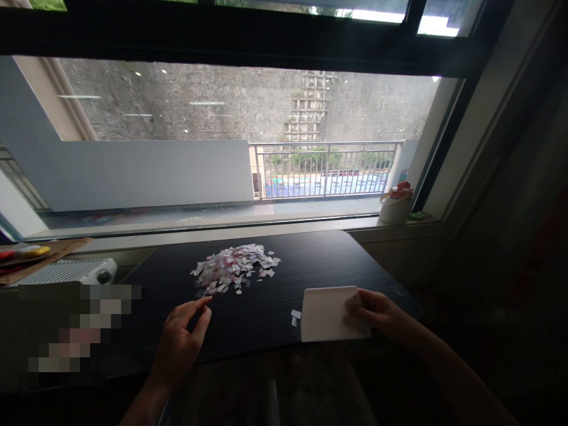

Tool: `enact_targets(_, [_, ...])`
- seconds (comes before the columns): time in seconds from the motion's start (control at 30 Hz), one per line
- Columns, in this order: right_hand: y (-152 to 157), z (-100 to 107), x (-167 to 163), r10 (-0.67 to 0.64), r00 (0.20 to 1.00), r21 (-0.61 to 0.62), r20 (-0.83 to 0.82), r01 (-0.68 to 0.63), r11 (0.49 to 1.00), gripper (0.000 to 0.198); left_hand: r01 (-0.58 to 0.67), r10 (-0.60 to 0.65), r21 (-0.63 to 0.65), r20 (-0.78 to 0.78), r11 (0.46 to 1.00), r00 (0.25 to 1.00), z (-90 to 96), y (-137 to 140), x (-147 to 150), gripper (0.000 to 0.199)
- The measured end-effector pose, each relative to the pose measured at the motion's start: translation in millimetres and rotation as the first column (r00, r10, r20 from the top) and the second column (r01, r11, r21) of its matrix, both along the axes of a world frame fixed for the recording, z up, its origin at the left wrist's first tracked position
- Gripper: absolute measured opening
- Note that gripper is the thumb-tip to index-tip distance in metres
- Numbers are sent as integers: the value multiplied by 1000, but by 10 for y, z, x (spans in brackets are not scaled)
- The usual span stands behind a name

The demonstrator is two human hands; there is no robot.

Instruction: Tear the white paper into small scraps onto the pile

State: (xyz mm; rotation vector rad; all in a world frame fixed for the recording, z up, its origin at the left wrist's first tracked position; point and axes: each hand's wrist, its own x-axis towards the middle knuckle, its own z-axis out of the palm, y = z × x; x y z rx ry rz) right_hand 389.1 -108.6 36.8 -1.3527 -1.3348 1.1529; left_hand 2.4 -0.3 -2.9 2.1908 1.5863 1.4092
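Observation:
A loose heap of small cut paper pieces (pixel 237 263), white with some pink ones, lies on the dark wood-grain tabletop (pixel 261 322). Just in front of the heap is my left hand (pixel 184 331), its fingers bent and its thumb apart from the index finger, with nothing visible in it. My right hand (pixel 377 310) grips the right side of a white flat square panel (pixel 331 316) with rounded corners, thumb on top. The panel is at the table's front edge; whether it has a raised rim I cannot tell. A few paper scraps (pixel 295 318) lie against its left edge.
Behind the table runs a window sill (pixel 310 225) with a white container (pixel 394 204) at its right end. To the left are a white slatted appliance (pixel 66 272) and a brown board (pixel 57 254) with red and yellow items. A railing (pixel 328 171) stands outside.

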Motion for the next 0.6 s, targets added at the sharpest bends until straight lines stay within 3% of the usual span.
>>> enact_targets(0.27, [237, -92, -58, -162, 981, 119, -107, 175, 977, 38, 0, 0, -3, -3, 1000, 1000, 0, 3, 8, 34])
enact_targets(0.43, [427, -113, -121, -60, 996, 70, -64, 65, 995, 39, 1, -1, -13, 8, 1000, 1000, 9, -12, 15, 35])
enact_targets(0.6, [355, -71, -58, 69, 996, -3, -54, -69, 998, 37, 0, 0, -13, 26, 1000, 1000, -3, -1, 15, 35])
